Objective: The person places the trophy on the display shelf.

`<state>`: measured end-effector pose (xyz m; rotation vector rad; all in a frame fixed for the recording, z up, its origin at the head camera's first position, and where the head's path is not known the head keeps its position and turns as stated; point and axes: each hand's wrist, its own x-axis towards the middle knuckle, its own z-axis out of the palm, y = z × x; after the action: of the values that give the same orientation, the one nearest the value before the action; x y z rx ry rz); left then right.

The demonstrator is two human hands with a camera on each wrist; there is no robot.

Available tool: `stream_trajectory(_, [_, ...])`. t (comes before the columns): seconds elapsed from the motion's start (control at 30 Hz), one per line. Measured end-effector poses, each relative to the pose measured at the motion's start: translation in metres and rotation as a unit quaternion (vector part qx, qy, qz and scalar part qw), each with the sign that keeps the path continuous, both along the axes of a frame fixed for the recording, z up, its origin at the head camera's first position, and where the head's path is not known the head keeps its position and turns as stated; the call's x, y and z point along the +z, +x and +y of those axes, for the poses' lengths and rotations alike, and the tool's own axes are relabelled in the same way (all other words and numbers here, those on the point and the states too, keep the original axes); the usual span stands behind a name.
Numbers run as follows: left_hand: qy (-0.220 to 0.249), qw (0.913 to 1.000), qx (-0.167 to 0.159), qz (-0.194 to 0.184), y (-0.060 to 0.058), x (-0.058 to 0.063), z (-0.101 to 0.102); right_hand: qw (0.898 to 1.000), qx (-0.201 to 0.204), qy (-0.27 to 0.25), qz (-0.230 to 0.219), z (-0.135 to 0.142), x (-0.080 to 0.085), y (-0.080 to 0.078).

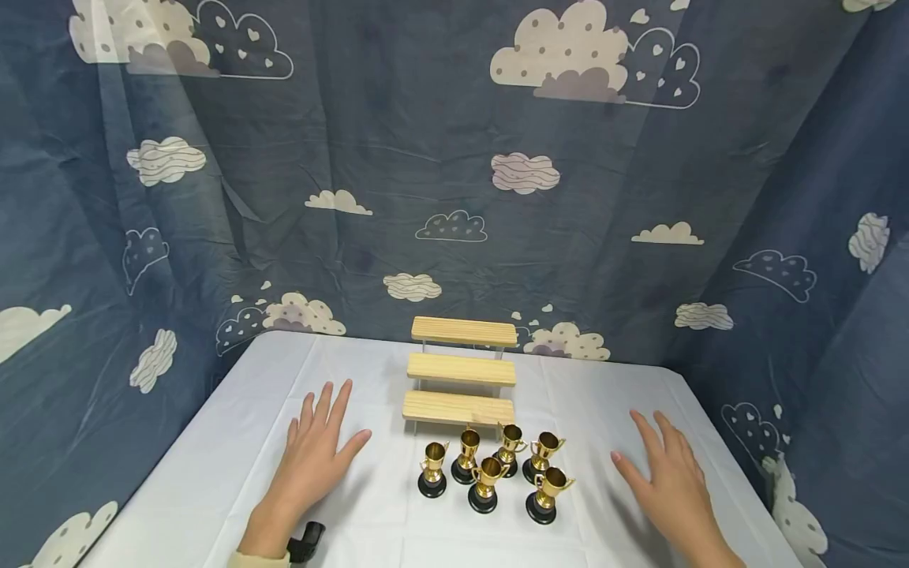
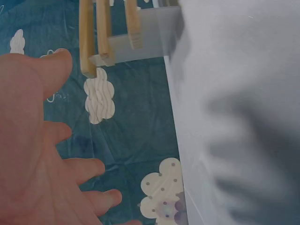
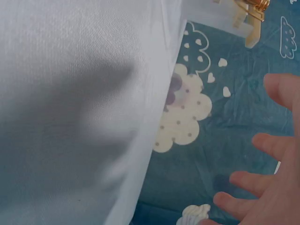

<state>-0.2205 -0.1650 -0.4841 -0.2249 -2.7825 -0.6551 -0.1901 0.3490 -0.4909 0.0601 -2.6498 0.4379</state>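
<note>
Several small gold trophy cups on black bases stand upright in a loose cluster near the middle of the table, among them a leftmost trophy and a front right trophy. Right behind them is a three-step display stand with pale wooden shelves. My left hand hovers over the table to the left of the trophies, fingers spread and holding nothing. On the other side, my right hand is held over the table with its fingers apart, also holding nothing. Both hands cast shadows on the cloth.
A white cloth covers the table. Dark blue curtains with cloud prints hang behind it and on both sides. A black strap mount sits at my left wrist. In the left wrist view the stand's clear side panel shows.
</note>
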Motion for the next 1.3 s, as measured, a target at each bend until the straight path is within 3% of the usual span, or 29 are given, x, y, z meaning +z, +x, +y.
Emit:
stream_trajectory(0.27, [0.060, 0.9979, -0.024, 0.003, -0.011, 0.006, 0.008, 0.996, 0.048, -0.074, -0.014, -0.006, 0.011, 0.000])
stream_trajectory(0.5, [0.121, 0.9915, -0.045, -0.017, -0.022, 0.007, 0.021, 0.990, 0.083, -0.113, -0.032, -0.022, 0.019, 0.002])
stream_trajectory(0.7, [0.167, 0.9830, -0.069, -0.031, -0.034, 0.003, 0.030, 0.984, 0.090, -0.138, -0.064, -0.036, 0.021, 0.009])
stream_trajectory(0.93, [0.213, 0.9732, -0.054, -0.067, -0.046, -0.012, 0.033, 0.975, 0.096, -0.177, -0.095, -0.048, 0.021, 0.018])
stream_trajectory(1.1, [0.243, 0.9656, -0.060, -0.072, -0.054, -0.020, 0.036, 0.965, 0.088, -0.211, -0.126, -0.056, 0.022, 0.025])
stream_trajectory(1.3, [0.295, 0.9502, -0.061, -0.081, -0.062, -0.019, 0.041, 0.947, 0.071, -0.267, -0.165, -0.066, 0.025, 0.026])
